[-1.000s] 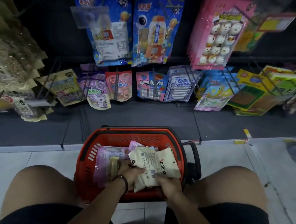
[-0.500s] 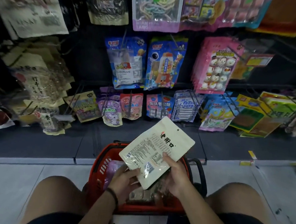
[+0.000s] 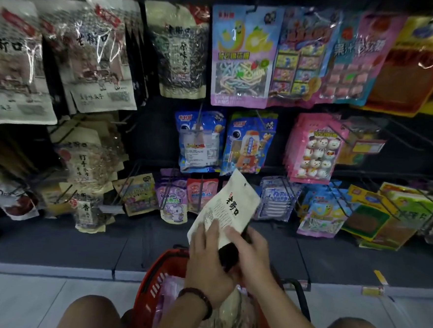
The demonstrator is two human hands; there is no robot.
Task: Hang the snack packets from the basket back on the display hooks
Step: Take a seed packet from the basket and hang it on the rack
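Observation:
A cream snack packet [image 3: 229, 203] with black lettering is held up in front of the display, its hang hole at the top. My left hand [image 3: 207, 260] grips its lower left edge, fingers laid across the back. My right hand [image 3: 251, 253] grips its lower right corner. Below them sits the red basket [image 3: 154, 287] between my knees, with pale and pink packets [image 3: 230, 316] inside. Matching cream packets [image 3: 95, 50] hang on hooks at the upper left.
Rows of wire display hooks carry candy packets: blue ones [image 3: 201, 142], a pink stack [image 3: 313, 150], small pouches [image 3: 172, 199] on the lowest row. A dark base shelf [image 3: 76, 243] runs under the display. Pale tiled floor [image 3: 21, 301] lies in front.
Both hands lifted the cream packet out of the basket and raised it toward the display. The view tilted upward, so higher rows of hooks now show.

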